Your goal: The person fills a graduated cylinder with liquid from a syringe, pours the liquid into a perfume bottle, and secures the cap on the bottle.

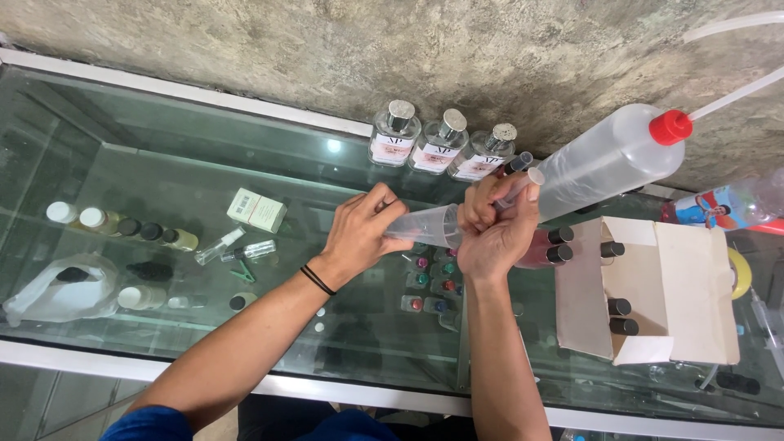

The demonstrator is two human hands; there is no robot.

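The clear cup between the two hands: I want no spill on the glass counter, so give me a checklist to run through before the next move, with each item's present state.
1. Left hand has a grip on the clear plastic cup: ok.
2. Right hand has a grip on the small tube at the cup's mouth: ok.
3. Tube lined up inside the cup's mouth: cannot tell, fingers hide it.
4. Liquid level in the cup: cannot tell.
5. Red cap seated on the big squeeze bottle: ok.
6. Three square glass bottles upright by the wall, apart from the hands: ok.
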